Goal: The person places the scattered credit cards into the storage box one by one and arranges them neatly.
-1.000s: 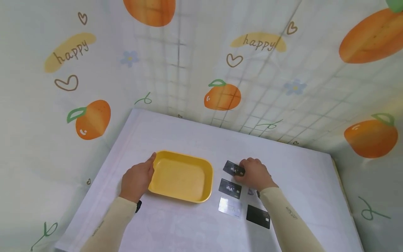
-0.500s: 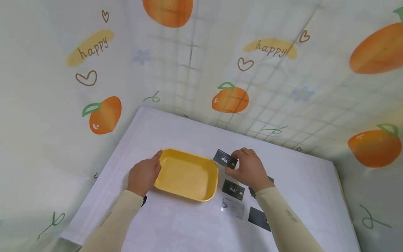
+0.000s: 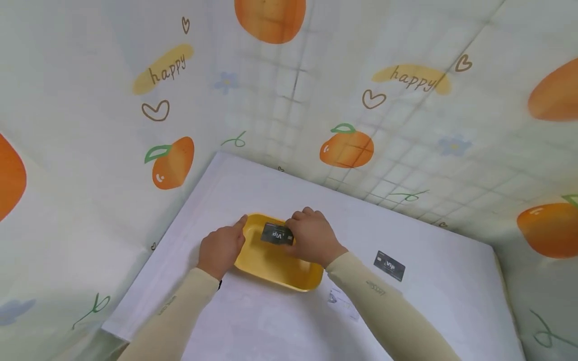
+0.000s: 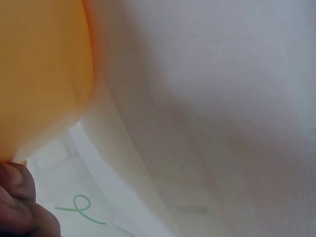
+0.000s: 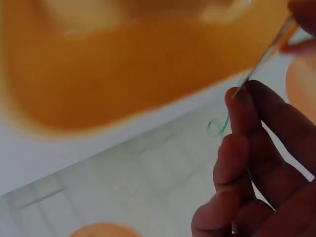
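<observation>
My right hand (image 3: 314, 236) pinches a black card marked "Vip" (image 3: 274, 234) above the yellow tray (image 3: 275, 268). In the right wrist view the card (image 5: 264, 57) appears edge-on between thumb and fingertips, with the tray's rim behind it. On the tray's left side, my left hand (image 3: 221, 249) grips the rim, its thumb along the edge. The left wrist view catches its curled fingers (image 4: 19, 197) at the tray wall (image 4: 42, 74). Another black "Vip" card (image 3: 389, 265) and a clear card (image 3: 343, 303) lie on the table; my right forearm partly covers the clear one.
A white tabletop (image 3: 253, 326) carries the tray and cards. Behind it and at the sides stand pale curtain-like walls (image 3: 271, 115) printed with oranges and hearts. My right sleeve (image 3: 384, 301) hides the table area where other cards were seen.
My right hand has lifted the black card from the table and carried it left over the tray. My left hand has stayed on the tray's rim. The head view has shifted slightly.
</observation>
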`<state>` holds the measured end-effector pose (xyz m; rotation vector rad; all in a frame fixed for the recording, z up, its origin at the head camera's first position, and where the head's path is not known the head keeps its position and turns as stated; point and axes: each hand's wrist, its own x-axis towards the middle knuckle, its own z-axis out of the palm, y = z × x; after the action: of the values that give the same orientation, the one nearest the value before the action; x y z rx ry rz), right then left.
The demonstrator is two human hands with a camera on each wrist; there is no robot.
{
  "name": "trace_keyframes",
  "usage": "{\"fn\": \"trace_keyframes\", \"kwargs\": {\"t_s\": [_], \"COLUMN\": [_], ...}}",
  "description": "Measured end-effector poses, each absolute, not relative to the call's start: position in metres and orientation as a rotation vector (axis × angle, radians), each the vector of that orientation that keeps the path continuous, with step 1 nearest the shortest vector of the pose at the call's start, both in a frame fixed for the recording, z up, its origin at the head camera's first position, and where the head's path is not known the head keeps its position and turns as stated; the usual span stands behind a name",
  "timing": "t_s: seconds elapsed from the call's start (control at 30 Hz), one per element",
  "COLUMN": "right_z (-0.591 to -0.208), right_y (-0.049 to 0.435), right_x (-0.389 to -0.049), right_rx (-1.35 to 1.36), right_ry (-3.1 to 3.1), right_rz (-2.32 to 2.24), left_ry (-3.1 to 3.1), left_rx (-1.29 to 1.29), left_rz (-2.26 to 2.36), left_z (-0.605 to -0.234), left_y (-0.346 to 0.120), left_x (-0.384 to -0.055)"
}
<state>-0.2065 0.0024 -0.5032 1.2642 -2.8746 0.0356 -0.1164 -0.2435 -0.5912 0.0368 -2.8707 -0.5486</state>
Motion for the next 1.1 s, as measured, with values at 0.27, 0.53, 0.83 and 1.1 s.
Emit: {"fn": "trace_keyframes", "kwargs": {"t_s": [0.27, 0.53, 0.83, 1.1], "right_z": [-0.521, -0.526, -0.542, -0.544], "right_y": [-0.032, -0.056, -0.063, -0.069], "right_x": [-0.205, -0.205, -0.2, -0.199], "right_rx": [1.427, 1.45, 1.365, 1.322], "right_ry": [-2.807, -2.819, -2.856, -2.905], "right_rz": [-0.205, -0.241, -0.307, -0.305], "left_ry": [-2.932, -2.95, -2.93, -2.951], "left_rx": [0.004, 0.015, 0.024, 0.049], "left_rz": [-0.526, -0.467, -0.465, -0.505], "left_z": [-0.582, -0.584, -0.586, -0.584], "left_y": [-0.236, -0.24, -0.244, -0.248], "left_x": [-0.121, -0.118, -0.117, -0.116]}}
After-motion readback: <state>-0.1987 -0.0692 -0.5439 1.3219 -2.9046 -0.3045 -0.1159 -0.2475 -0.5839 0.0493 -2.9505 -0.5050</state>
